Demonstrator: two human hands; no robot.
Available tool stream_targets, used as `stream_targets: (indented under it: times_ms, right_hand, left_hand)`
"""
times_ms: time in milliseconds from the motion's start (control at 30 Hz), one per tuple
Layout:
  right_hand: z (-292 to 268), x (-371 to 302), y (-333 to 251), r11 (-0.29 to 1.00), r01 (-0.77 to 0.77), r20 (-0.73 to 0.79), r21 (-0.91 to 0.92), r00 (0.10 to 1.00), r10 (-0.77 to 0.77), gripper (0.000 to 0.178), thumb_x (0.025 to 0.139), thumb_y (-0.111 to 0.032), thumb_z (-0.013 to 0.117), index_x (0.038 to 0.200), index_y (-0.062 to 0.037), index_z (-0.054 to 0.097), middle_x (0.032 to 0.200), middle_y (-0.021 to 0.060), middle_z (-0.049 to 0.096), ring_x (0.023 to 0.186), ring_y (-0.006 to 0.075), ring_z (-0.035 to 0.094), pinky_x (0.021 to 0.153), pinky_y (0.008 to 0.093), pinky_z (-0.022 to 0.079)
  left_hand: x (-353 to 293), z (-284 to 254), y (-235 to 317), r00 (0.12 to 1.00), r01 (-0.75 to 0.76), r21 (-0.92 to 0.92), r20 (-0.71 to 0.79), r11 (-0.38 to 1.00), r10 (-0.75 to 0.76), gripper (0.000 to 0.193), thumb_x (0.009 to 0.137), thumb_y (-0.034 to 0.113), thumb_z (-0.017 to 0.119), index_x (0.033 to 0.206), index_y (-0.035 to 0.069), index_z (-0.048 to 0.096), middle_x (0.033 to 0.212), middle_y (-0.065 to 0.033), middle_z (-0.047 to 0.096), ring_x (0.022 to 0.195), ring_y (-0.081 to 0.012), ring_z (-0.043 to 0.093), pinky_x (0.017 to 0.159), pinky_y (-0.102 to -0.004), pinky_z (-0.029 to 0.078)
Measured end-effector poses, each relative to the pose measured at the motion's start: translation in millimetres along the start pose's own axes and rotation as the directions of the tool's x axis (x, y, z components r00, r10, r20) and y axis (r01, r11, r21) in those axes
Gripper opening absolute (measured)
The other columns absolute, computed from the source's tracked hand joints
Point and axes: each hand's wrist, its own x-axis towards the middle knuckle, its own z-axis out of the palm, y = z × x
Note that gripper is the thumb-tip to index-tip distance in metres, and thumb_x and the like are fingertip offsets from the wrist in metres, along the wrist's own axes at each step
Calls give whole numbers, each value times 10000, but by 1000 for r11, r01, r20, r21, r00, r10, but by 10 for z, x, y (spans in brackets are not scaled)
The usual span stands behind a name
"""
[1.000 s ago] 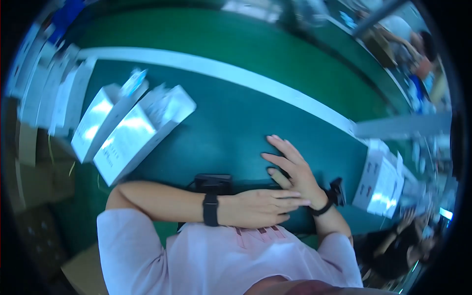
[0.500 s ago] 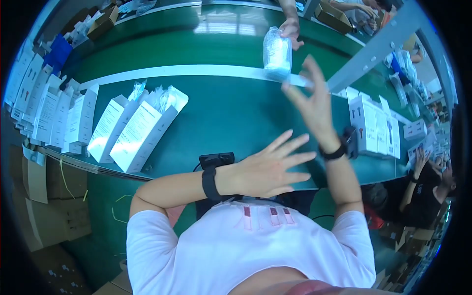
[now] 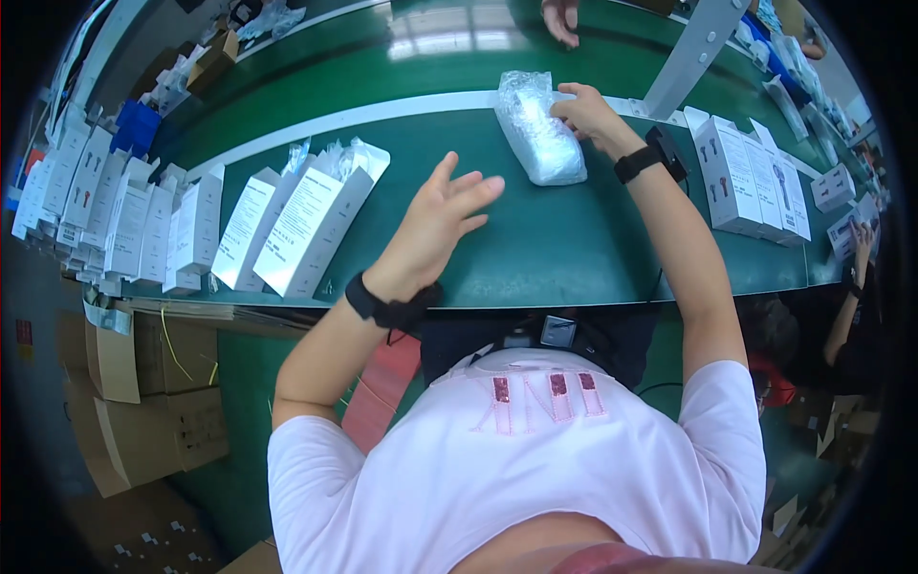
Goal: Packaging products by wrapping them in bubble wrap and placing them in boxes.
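A clear bubble-wrapped package (image 3: 543, 139) is at the far middle of the green table, its upper end over the white edge strip. At its right side my right hand (image 3: 598, 122) has its fingers curled against the wrap, gripping it. Whether the package rests on the table or hangs just above it, I cannot tell. My left hand (image 3: 435, 225) is open and holds nothing, fingers apart, left of the package and nearer to me. Two white cartons (image 3: 311, 230) lean to the left of it, their flaps up and clear plastic packing showing at the top.
Many white cartons (image 3: 124, 230) are packed together at the far left. More white cartons (image 3: 741, 182) stand at the right by a grey metal post (image 3: 696, 59). Across the green belt (image 3: 335, 72) a co-worker's hand (image 3: 561, 21) shows. Brown boxes (image 3: 163, 421) are below left.
The co-worker's hand has let go of the package and drawn back. My right hand has closed on the package, which is now nearer to me. My left hand has moved left and up.
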Motion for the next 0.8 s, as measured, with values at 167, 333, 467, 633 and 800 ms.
stream_targets:
  times_ms: [167, 333, 467, 633, 800]
  right_hand:
    - [291, -844, -438, 837, 20, 194, 547, 969, -150, 378, 881, -59, 480, 1254, 6, 492, 750, 24, 537, 559, 108, 529, 517, 257, 493]
    - [319, -1740, -805, 675, 167, 118, 718, 927, -356, 490, 887, -63, 481, 1363, 22, 403, 820, 61, 582, 588, 107, 529, 512, 270, 490]
    - [179, -1885, -933, 704, 351, 119, 617, 843, -525, 692, 845, -96, 654, 1434, 33, 316, 901, 93, 607, 710, 143, 613, 633, 298, 540]
    - [-226, -1710, -1098, 309, 931, 12, -194, 317, -948, 572, 823, -345, 723, 1240, 7, 552, 1138, 178, 618, 1094, 289, 566, 946, 401, 446]
    - [-92, -1888, -1106, -48, 972, 288, -231, 21, -957, 258, 730, -183, 772, 907, -22, 674, 813, 80, 619, 785, 284, 592, 786, 453, 489]
  left_hand:
    - [152, -57, -168, 978, 157, -137, 157, 978, -136, 1059, 877, 396, 692, 1482, -106, -17, 1513, -242, 230, 1395, -322, 293, 1137, -479, 235]
    - [-79, 131, -276, 916, 10, -426, 367, 904, 163, 623, 925, 294, 648, 1420, 27, 382, 1271, -76, 552, 1166, -167, 545, 983, -342, 458]
    - [-398, 230, -253, 889, -43, -539, 363, 841, 279, 556, 900, 266, 686, 1336, 12, 454, 1250, -67, 570, 1126, -154, 561, 957, -330, 471]
    - [-555, 66, -242, 921, -358, -50, 148, 932, 361, 447, 903, 250, 693, 1244, -4, 554, 1130, -71, 647, 1007, -140, 611, 896, -308, 488]
    - [-525, -46, -364, 938, -255, -207, 182, 945, 294, 424, 966, 316, 592, 1244, -3, 561, 1140, -91, 646, 1036, -150, 610, 909, -319, 488]
